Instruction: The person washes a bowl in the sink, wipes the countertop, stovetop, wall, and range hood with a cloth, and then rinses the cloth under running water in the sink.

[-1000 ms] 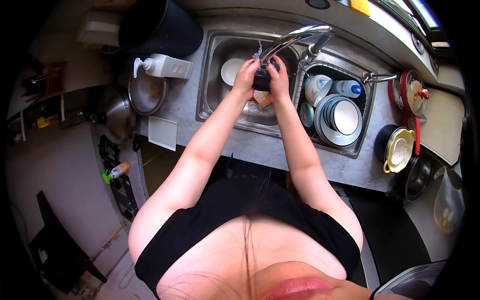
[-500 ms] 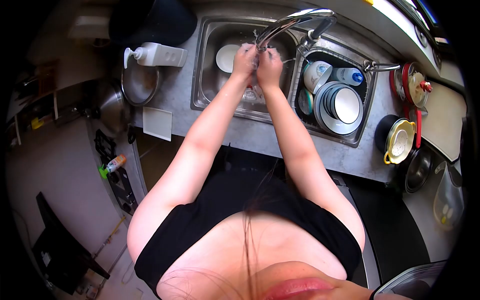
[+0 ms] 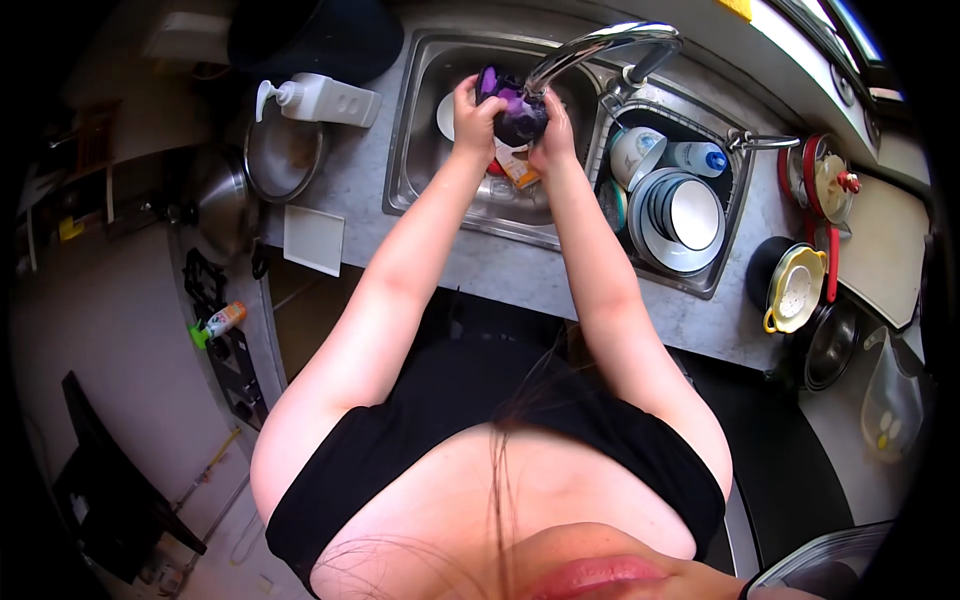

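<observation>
Both my hands are over the left sink basin (image 3: 412, 165), below the curved faucet (image 3: 590, 45). Between them is a wet, crumpled-looking purple and black object (image 3: 520, 120) whose kind I cannot make out. My left hand (image 3: 474, 122) grips its left side, thumb across the front. On the other side, my right hand (image 3: 554, 135) has its fingers closed on the edge. A white dish (image 3: 446, 118) lies in the basin, partly hidden behind my left hand. Beneath the purple object an orange and white item (image 3: 518, 168) shows, with something red beside it.
In the right basin, a rack holds stacked plates and bowls (image 3: 672, 222) and a clear bottle with a blue cap (image 3: 700, 155). A white pump bottle (image 3: 325, 102) and a glass bowl (image 3: 283, 160) are at left. A yellow colander (image 3: 797, 285) and red-handled pan (image 3: 833, 262) stand right.
My hands were close together under the faucet, with what they held hidden. Now they are farther apart, with the purple and black object showing between them. The orange item has come into view.
</observation>
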A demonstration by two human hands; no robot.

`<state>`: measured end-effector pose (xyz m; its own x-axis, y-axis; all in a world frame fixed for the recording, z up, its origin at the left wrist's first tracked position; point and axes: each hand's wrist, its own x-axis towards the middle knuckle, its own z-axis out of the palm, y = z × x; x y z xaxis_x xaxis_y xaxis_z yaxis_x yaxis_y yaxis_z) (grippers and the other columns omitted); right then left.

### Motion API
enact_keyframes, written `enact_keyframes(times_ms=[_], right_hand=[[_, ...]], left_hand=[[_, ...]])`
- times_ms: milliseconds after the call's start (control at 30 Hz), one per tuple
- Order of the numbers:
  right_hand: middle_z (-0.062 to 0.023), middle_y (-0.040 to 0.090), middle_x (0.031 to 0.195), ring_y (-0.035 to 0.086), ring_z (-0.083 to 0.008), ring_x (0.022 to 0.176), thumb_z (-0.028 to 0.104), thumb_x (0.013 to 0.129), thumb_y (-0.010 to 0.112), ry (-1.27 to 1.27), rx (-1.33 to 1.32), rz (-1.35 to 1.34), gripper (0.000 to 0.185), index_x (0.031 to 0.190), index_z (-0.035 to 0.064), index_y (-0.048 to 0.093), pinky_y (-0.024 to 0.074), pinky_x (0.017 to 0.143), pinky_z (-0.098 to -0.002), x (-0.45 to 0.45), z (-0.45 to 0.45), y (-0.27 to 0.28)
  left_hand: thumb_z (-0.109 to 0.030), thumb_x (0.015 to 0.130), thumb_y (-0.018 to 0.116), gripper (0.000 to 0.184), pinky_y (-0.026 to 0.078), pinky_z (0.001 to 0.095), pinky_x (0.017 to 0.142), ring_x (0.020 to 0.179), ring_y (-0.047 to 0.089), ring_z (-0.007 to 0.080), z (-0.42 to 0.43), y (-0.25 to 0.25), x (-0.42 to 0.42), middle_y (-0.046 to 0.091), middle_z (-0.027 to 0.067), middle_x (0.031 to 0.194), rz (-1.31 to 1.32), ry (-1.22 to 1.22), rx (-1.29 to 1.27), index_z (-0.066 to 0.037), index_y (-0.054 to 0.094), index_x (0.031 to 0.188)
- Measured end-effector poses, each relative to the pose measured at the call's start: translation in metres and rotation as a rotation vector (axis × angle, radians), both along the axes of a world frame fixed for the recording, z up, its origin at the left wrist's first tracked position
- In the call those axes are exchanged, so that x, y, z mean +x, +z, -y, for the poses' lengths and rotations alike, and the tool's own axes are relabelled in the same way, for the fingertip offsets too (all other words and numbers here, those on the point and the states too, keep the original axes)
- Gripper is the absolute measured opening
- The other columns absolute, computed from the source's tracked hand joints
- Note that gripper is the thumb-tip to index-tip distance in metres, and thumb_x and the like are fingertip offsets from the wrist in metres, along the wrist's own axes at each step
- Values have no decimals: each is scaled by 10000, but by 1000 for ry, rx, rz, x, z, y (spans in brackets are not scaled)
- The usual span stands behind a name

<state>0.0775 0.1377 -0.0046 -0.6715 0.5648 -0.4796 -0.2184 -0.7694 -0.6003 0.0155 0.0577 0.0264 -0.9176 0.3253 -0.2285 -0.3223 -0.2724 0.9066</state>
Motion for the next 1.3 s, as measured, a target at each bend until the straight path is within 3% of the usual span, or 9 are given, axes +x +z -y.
enact_keyframes(times_ms=[167, 200, 333, 433, 467, 600, 833, 1067, 1300], right_hand=[[-89, 600, 1206, 555, -278, 1126, 428, 891, 563, 349, -413, 78, 424, 1201, 139, 588, 435, 959, -443, 21, -11, 39], [-90, 595, 1178, 557, -265, 1102, 332, 851, 604, 259, -172, 91, 410, 1193, 107, 581, 436, 958, -418, 20, -7, 26], [-133, 554, 1152, 539, -252, 1082, 6, 646, 613, -57, 998, 290, 675, 1303, 11, 458, 428, 978, -363, 24, 11, 46], [-157, 417, 1348, 479, -278, 1226, 8, 656, 591, -76, 904, -22, 752, 1380, 7, 389, 372, 1043, -360, 21, 19, 26], [-148, 392, 1392, 454, -282, 1268, 127, 791, 604, -17, 1342, 187, 653, 1393, 13, 380, 359, 1055, -360, 22, 10, 0], [-111, 604, 1168, 597, -281, 1054, 556, 938, 475, -21, -264, -157, 553, 1187, 70, 566, 469, 916, -413, 10, 12, 40], [-61, 657, 876, 633, -205, 804, 467, 897, 593, 79, -419, -199, 392, 964, 83, 640, 512, 711, -360, 10, 1, 13], [-33, 656, 836, 599, -135, 721, 251, 899, 635, -236, 52, 88, 238, 910, 15, 666, 481, 634, -310, 2, 21, 3], [-34, 622, 831, 587, -138, 774, 270, 889, 624, 96, 490, 220, 299, 950, -22, 609, 469, 683, -279, 7, 0, -9]], left_hand=[[-64, 779, 638, 347, 455, 299, 906, 1006, 589, 190, 31, -9, -3, 624, 71, 1066, -54, -477, -9, -16, 600, 1121], [-252, 865, 649, 338, 459, 307, 889, 1002, 591, 194, 29, -38, -3, 628, 73, 1076, -370, -356, -200, -35, 601, 1119], [-505, 943, 520, 522, 495, 399, 906, 1039, 611, 239, 14, 30, 10, 630, 75, 1101, 649, -432, 303, -63, 545, 1219], [-314, 922, 607, 340, 535, 381, 812, 918, 652, 226, 0, 1, 1, 647, 95, 1024, 489, -265, 175, -51, 570, 1134], [-265, 913, 625, 300, 540, 371, 794, 899, 655, 219, -3, -5, 2, 649, 99, 1011, 384, -189, 118, -49, 575, 1115], [-53, 684, 621, 216, 498, 359, 864, 981, 629, 295, 1, 4, 15, 656, 150, 1006, -764, -192, -504, -28, 650, 897], [-387, 741, 752, 343, 402, 463, 937, 1037, 544, 330, 2, 18, 30, 604, 151, 1030, -1221, -163, -638, -99, 651, 897], [-276, 765, 740, 252, 458, 415, 741, 844, 569, 355, -16, 3, 22, 634, 137, 884, -984, -83, -716, -57, 655, 855], [-329, 879, 652, 377, 488, 374, 672, 732, 662, 297, -23, -14, -12, 677, 141, 875, 110, -98, -425, 36, 644, 975]])
